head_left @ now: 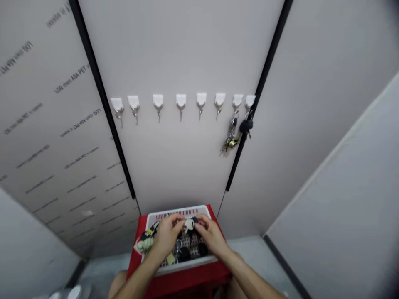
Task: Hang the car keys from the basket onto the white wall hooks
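Where a pale wall panel (174, 54) rises behind a red stand (137, 249), eight white adhesive hooks (181, 100) run across it in a row, with hanging keys (231, 143) on the two rightmost; below sits a white plastic basket (179, 212) of keyrings (187, 251), and above them the left hand (166, 234) and right hand (212, 234) curl closed on a pale key (188, 225)

white adhesive hooks (180, 99) on grey panel (174, 54), red stand (187, 284) btm
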`<state>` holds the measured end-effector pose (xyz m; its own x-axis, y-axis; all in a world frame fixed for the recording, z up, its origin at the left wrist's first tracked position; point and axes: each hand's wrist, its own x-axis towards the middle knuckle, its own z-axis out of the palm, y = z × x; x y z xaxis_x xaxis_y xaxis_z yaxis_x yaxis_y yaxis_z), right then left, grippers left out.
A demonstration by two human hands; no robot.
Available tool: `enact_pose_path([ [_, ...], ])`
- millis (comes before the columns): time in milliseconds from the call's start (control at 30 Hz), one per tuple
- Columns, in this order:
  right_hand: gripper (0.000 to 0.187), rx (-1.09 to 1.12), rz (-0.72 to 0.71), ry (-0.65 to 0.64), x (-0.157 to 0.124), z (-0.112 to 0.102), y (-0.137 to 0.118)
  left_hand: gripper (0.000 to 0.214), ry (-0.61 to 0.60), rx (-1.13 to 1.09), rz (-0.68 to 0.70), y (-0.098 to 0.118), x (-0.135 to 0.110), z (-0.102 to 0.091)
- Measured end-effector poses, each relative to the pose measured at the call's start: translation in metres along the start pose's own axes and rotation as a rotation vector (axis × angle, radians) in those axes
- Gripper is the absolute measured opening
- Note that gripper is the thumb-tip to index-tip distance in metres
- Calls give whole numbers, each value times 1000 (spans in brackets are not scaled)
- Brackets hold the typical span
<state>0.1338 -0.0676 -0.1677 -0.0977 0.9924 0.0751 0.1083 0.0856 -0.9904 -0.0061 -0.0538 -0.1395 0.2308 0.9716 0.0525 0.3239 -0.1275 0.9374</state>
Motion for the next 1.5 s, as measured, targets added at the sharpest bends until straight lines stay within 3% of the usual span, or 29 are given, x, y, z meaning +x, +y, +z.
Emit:
enact_pose_path([
  [100, 35, -79, -54, 60, -3, -1, -4, 22, 19, -16, 8, 1, 3, 3],
  [267, 11, -359, -190, 171, -7, -3, -5, 19, 23, -141, -10, 4, 9, 11],
  [367, 7, -447, -249, 208, -7, -4, -7, 17, 38, -185, -10, 6, 10, 12],
  [567, 11, -562, -272, 149, 0, -16, -50, 20, 98, -104, 50, 20, 16, 0],
  [667, 11, -623, -260, 97, 7, -26, -81, 20, 139, 14, 179, 39, 18, -3],
  [767, 13, -606, -297, 108, 17, -35, -111, 27, 42, 68, 307, 64, 21, 2],
  [833, 15, -565, -325, 104, 26, -41, -131, 28, -18, 33, 379, 82, 28, 7],
  [933, 16, -515, -365, 142, 42, -55, -161, 29, 37, -110, 444, 112, 50, 10],
  [1133, 18, -594, -499, 448, 79, -85, -218, 28, 112, -400, 396, 183, 99, 6],
  [1267, 18, -679, -570, 600, 97, -95, -246, 22, 176, -436, 345, 220, 122, 7],
  [1500, 17, -904, -551, 699, 108, -99, -265, 25, 342, -209, 298, 236, 149, 12],
])
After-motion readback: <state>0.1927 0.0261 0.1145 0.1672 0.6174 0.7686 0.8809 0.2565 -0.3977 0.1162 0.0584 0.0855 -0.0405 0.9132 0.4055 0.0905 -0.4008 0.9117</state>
